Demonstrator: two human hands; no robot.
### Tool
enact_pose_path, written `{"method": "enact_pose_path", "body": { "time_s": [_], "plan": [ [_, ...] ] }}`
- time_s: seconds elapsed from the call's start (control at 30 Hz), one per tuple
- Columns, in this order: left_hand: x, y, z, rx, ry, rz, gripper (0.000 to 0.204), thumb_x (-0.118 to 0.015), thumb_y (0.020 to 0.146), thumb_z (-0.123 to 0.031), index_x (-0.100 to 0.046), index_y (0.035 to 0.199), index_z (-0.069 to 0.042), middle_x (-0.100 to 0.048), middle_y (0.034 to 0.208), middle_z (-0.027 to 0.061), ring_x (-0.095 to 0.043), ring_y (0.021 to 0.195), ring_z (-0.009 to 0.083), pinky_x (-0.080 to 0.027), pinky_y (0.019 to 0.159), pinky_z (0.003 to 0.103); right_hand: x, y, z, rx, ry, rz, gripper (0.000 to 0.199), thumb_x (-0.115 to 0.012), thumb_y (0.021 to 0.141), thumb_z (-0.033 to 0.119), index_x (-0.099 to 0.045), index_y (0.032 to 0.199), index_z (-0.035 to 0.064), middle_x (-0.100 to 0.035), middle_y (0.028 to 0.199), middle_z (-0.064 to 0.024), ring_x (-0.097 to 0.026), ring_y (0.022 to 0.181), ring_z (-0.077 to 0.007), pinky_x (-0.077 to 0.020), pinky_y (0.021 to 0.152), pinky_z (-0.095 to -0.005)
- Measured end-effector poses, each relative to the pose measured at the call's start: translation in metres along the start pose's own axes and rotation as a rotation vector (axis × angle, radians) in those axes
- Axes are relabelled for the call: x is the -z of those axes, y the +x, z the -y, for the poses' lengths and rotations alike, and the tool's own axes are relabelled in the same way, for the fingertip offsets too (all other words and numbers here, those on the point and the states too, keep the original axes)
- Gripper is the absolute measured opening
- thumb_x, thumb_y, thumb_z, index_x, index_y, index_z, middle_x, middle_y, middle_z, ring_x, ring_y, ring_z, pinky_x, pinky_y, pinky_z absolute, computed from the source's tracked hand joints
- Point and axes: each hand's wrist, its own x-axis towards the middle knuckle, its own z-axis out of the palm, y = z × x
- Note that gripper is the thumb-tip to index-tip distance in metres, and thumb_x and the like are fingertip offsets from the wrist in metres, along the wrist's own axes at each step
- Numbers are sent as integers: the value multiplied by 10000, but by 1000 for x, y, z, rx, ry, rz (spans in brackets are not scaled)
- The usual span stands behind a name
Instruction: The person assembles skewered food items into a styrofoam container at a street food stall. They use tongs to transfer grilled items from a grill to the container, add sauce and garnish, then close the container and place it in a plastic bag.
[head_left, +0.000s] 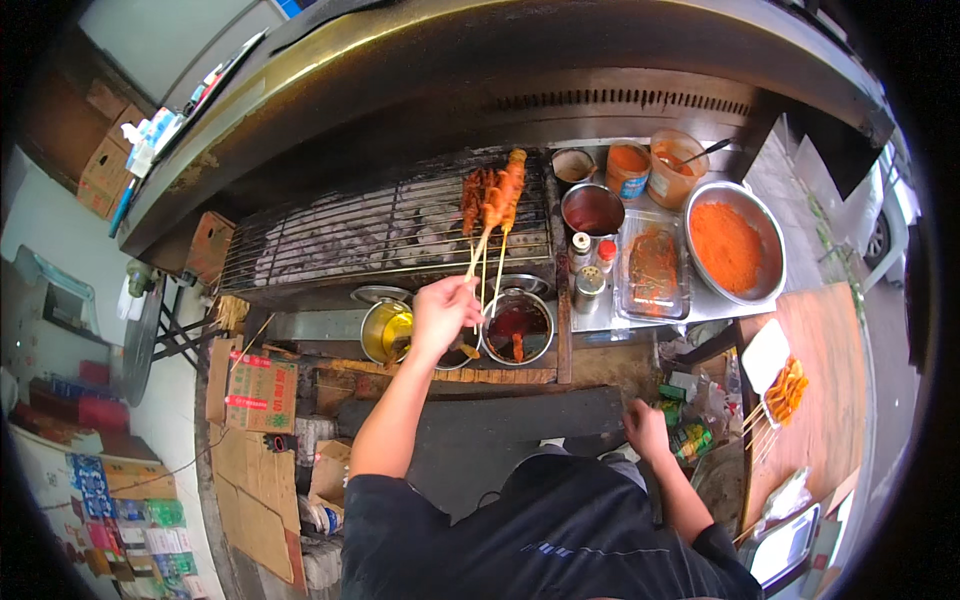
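I see the grill (350, 230), its coals murky beneath the bars. The left forearm (388, 415) partly hides the middle pot (456, 357). The right hand (646, 430) curls loosely; whether it holds anything, I cannot tell. The left hand (446, 314) grips skewers (503, 195) over the grill's right end, masking some sticks.

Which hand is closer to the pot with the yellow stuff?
Left. The left hand is just right of the pot, holding a skewer; the right hand is farther right and lower.
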Motion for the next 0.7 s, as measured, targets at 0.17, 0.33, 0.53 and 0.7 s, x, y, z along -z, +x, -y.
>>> {"method": "enact_pose_path", "body": {
  "time_s": [0.17,0.33,0.53,0.7],
  "plan": [
    [-33,16,-9,162,61,135,218,-588,998,-175,-648,1081,18,-672,753,99,-683,595,170,-526,507,236,9,60,121,318,117,-126,186,-639,865,104,-642,1019,0,-673,824,-238,-666,789,-414,-539,678,-462],
    [-36,20,-4,276,-70,172,314,-573,1005,-168,-548,1257,17,-689,839,131,-699,649,194,-541,542,254,10,94,204,429,194,-92,251,-649,890,128,-643,1093,-19,-689,819,-230,-692,770,-384,-554,680,-421],
    [-35,-13,-8,188,-90,227,607,-551,1010,-132,-233,1524,-83,-689,1004,173,-711,695,206,-553,568,269,-5,131,238,374,423,-81,309,-622,919,160,-616,1148,-48,-704,870,-232,-709,818,-369,-558,709,-421],
    [-6,-85,-6,174,-160,257,708,-580,1002,-174,-173,1581,-171,-671,1150,212,-718,717,210,-548,549,255,-12,105,169,226,418,30,298,-629,929,238,-657,1132,21,-722,897,-178,-730,759,-270,-567,738,-408]
  ]
}}
